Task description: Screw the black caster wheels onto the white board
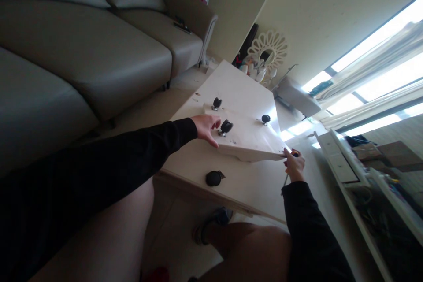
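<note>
A white board (pixel 246 141) with black casters lies on a larger pale panel (pixel 231 81). At its left end is my left hand (pixel 207 128), thumb and fingers apart in a curve beside a caster (pixel 226 127). Whether its fingertips press on the board's edge is hard to see. My right hand (pixel 294 164) is closed at the board's right front corner, around what looks like a screwdriver (pixel 286 179) with an orange and black handle. Two more casters stand upright on the board, one at the back left (pixel 217 103) and one at the right (pixel 265 119).
A loose caster (pixel 213 178) lies on the pale panel near its front edge. A grey sofa (pixel 132 48) runs along the left. White drawers (pixel 340 158) stand at the right, with boxes beyond. A round white-framed mirror (pixel 269 53) is behind the panel. My legs are below.
</note>
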`<act>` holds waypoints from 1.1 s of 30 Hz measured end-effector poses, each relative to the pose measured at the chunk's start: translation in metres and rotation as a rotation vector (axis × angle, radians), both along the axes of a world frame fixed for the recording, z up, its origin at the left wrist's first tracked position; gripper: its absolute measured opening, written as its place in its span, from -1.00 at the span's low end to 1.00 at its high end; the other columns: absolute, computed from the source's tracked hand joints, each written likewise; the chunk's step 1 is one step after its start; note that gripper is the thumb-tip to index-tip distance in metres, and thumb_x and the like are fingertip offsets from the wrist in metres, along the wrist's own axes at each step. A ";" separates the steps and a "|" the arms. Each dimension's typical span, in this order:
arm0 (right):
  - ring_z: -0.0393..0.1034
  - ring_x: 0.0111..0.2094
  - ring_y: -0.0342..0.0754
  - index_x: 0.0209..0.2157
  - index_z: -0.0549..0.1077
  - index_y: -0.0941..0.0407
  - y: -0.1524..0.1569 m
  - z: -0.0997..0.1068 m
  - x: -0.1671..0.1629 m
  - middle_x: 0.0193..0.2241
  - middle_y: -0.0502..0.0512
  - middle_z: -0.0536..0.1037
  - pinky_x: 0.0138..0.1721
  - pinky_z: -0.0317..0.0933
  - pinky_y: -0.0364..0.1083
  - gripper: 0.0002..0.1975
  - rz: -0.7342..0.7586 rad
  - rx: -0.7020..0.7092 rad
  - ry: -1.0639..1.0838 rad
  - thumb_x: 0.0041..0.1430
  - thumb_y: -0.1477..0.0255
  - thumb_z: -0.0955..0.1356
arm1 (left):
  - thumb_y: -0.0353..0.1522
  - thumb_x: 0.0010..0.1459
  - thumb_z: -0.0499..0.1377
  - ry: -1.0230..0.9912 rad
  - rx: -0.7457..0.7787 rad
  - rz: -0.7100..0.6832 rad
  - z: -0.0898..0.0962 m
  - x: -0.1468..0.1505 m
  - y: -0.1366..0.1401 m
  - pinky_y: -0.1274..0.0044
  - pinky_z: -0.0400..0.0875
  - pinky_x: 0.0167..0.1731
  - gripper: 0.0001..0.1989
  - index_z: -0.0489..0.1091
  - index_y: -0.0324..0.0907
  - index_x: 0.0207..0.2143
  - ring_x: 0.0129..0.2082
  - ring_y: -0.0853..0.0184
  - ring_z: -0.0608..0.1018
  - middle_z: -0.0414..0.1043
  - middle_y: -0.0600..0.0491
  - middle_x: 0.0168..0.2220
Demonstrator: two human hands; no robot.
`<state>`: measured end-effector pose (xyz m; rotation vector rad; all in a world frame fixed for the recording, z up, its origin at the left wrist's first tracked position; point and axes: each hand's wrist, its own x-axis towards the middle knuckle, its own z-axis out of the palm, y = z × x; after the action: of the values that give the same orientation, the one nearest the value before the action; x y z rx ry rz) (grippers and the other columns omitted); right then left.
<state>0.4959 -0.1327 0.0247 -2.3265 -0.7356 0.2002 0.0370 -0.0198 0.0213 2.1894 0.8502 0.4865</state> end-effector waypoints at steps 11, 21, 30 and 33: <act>0.54 -0.04 -0.02 0.15 0.44 0.13 0.005 0.002 0.006 0.05 0.16 0.55 -0.03 0.53 0.07 -0.58 0.007 0.076 0.101 0.36 0.22 0.41 | -0.09 -0.38 0.59 0.018 0.078 -0.008 0.014 0.001 -0.004 0.50 0.21 -0.34 -0.31 0.38 -0.14 -0.23 -0.32 0.27 0.46 0.45 0.06 -0.27; 0.53 0.01 0.01 0.17 0.43 0.12 0.013 -0.006 0.007 0.09 0.18 0.54 0.01 0.52 0.10 -0.56 -0.029 0.167 0.180 0.36 0.22 0.41 | -0.12 -0.35 0.60 0.049 0.169 0.023 0.014 0.002 -0.007 0.50 0.17 -0.36 -0.33 0.38 -0.14 -0.24 -0.31 0.27 0.47 0.48 0.06 -0.24; 0.54 -0.14 -0.08 0.10 0.46 0.15 0.009 -0.006 0.012 -0.03 0.13 0.57 -0.14 0.53 -0.02 -0.61 0.005 0.112 0.169 0.37 0.23 0.41 | -0.16 -0.35 0.60 0.013 0.149 0.020 0.013 -0.002 -0.004 0.49 0.21 -0.33 -0.37 0.41 -0.15 -0.24 -0.32 0.29 0.47 0.48 0.07 -0.26; 0.51 -0.24 -0.14 0.06 0.47 0.16 0.003 0.000 0.014 -0.12 0.08 0.57 -0.26 0.50 -0.10 -0.65 0.038 0.059 0.153 0.37 0.24 0.41 | -0.18 -0.35 0.59 -0.001 0.139 0.086 0.012 -0.012 0.005 0.49 0.23 -0.31 -0.37 0.43 -0.15 -0.23 -0.33 0.30 0.47 0.48 0.07 -0.26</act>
<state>0.5101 -0.1292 0.0246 -2.2145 -0.7007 0.3644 0.0253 -0.0147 0.0333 2.2850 0.9379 0.6043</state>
